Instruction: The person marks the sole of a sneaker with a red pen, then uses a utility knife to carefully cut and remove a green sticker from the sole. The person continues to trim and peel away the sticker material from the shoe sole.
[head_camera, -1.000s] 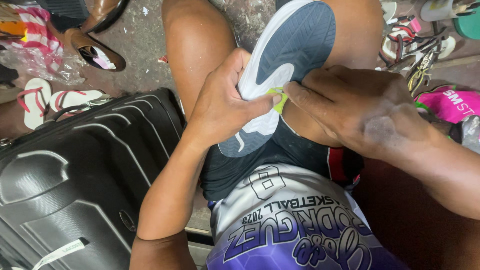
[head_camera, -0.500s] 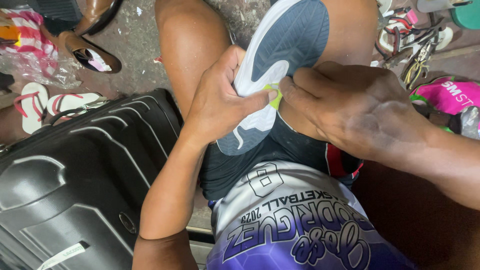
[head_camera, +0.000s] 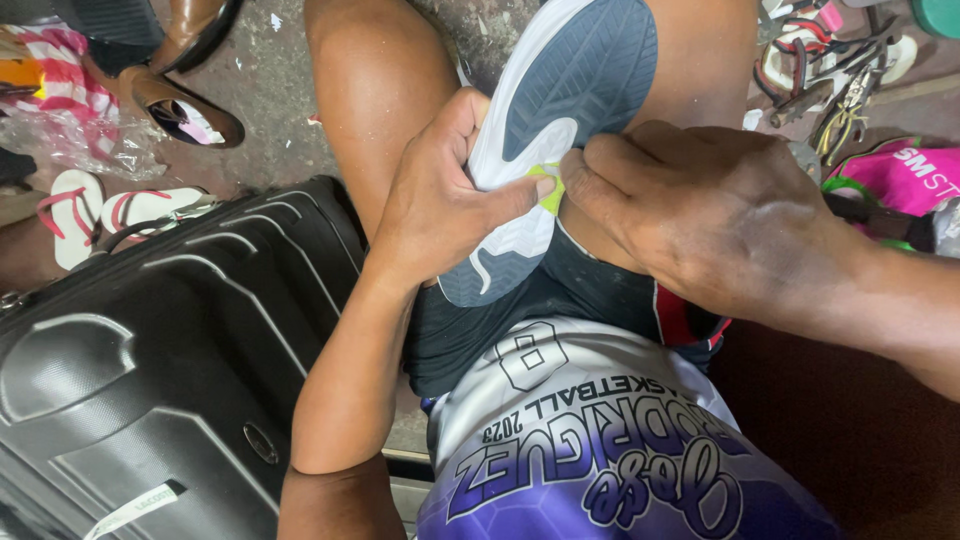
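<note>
- We keep the shoe (head_camera: 560, 130) sole-up in our lap, resting between the thighs, toe pointing away from us
- Our left hand (head_camera: 440, 200) wraps the shoe's left edge, thumb pressed flat on the white midsole; it should grip firmly so the sole does not twist
- Our right hand (head_camera: 720, 215) has its fingers bunched together, pinching at the small green tab (head_camera: 548, 188) at the sole's right edge, beside the left thumb
- We judge the work calls for short, steady pulls along the seam, with the thumb bracing right next to the tab
- We keep clear of the black suitcase (head_camera: 150, 370) at our left knee
</note>
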